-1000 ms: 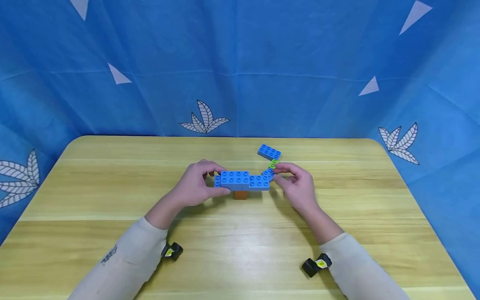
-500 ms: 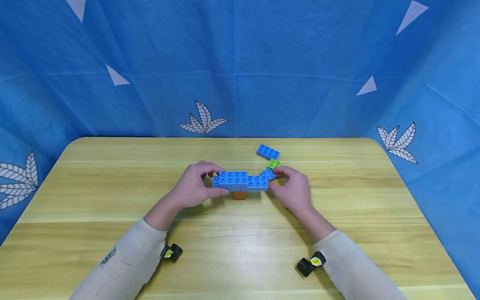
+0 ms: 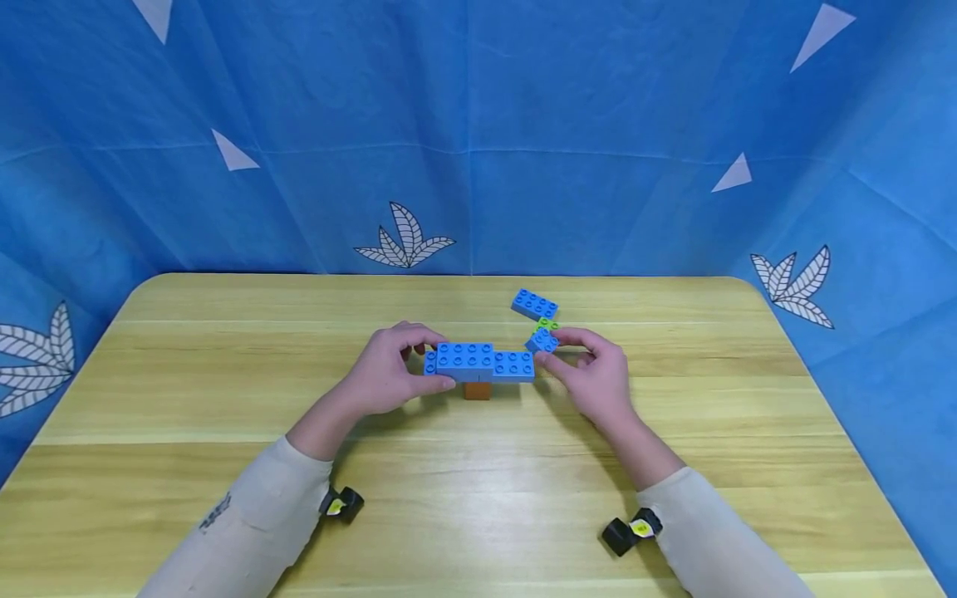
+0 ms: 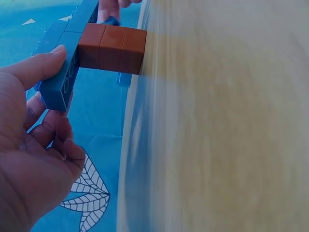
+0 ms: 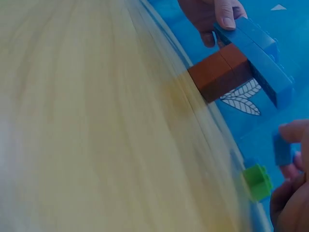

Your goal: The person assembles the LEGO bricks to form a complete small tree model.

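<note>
A T-shaped build of toy building bricks stands mid-table: a brown column [image 4: 113, 48], with long blue bricks [image 3: 513, 365] laid across its top and another blue brick [image 3: 464, 359] stacked over their middle. The left hand [image 3: 392, 370] grips the left end of the blue layer between thumb and fingers. Between its thumb and fingertips, the right hand [image 3: 594, 374] pinches a small blue brick [image 5: 282, 150]. That brick is up off the table, just past the right end of the blue layer, with a gap between them in the right wrist view.
Behind the pinched brick, a small green brick [image 5: 257, 182] lies on the wooden table [image 3: 478, 498]. Farther back is a loose blue eight-stud brick [image 3: 534, 304]. A blue curtain [image 3: 478, 141] with leaf prints hangs along the table's far edge.
The right hand has moved slightly left, then back right, carrying the small blue brick away from the build's right end. The left hand has kept its grip in the same place.
</note>
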A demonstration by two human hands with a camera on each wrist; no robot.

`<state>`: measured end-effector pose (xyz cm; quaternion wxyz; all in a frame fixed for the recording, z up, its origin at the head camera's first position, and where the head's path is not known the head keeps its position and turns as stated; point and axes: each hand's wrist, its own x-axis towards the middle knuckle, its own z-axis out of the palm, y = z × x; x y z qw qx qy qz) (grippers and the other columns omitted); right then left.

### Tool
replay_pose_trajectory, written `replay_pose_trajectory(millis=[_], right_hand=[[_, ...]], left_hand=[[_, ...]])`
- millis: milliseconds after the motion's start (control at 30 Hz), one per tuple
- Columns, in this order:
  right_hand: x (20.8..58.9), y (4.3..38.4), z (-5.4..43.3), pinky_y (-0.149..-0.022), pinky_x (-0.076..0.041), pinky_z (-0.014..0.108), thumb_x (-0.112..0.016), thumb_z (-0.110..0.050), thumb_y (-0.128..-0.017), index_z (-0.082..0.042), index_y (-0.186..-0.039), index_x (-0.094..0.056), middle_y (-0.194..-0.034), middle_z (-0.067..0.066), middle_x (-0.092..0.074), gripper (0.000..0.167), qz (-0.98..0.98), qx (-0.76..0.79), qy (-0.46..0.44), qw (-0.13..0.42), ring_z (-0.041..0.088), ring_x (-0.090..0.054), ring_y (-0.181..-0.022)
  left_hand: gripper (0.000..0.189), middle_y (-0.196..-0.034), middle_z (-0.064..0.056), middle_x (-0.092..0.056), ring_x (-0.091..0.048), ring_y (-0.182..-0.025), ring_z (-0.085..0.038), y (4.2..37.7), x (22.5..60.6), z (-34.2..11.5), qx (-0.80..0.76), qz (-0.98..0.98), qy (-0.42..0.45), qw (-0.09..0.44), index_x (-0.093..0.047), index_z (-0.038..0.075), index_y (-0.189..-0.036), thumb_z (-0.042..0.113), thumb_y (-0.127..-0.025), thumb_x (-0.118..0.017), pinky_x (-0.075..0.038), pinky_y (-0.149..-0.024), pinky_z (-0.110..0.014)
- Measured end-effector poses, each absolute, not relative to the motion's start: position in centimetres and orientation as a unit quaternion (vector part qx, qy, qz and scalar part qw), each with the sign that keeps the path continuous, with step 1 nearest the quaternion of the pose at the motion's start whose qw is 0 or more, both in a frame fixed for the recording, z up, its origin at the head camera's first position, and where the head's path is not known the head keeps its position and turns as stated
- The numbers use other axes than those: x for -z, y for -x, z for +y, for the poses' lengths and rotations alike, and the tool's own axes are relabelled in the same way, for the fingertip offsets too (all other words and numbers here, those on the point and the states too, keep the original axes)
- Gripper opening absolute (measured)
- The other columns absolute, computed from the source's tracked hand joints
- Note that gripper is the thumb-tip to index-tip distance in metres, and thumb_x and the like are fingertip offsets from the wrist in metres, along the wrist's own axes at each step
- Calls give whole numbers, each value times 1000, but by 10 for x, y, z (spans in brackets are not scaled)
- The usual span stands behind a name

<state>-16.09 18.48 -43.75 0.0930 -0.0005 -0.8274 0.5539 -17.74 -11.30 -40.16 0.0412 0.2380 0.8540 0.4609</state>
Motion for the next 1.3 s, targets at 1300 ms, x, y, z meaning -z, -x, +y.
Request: replay_pose_trajectory(millis=[1300], right_hand=[[391, 153, 167, -43, -26, 29, -73, 15, -82, 6, -112, -69, -54, 7, -32, 31, -769, -586, -256, 30, 21, -28, -45]], left_hand=[[38, -95, 3, -64, -51, -93, -28, 177, 405, -111, -478, 848, -223, 42, -74, 12, -110, 19, -76, -89, -40, -75, -40]])
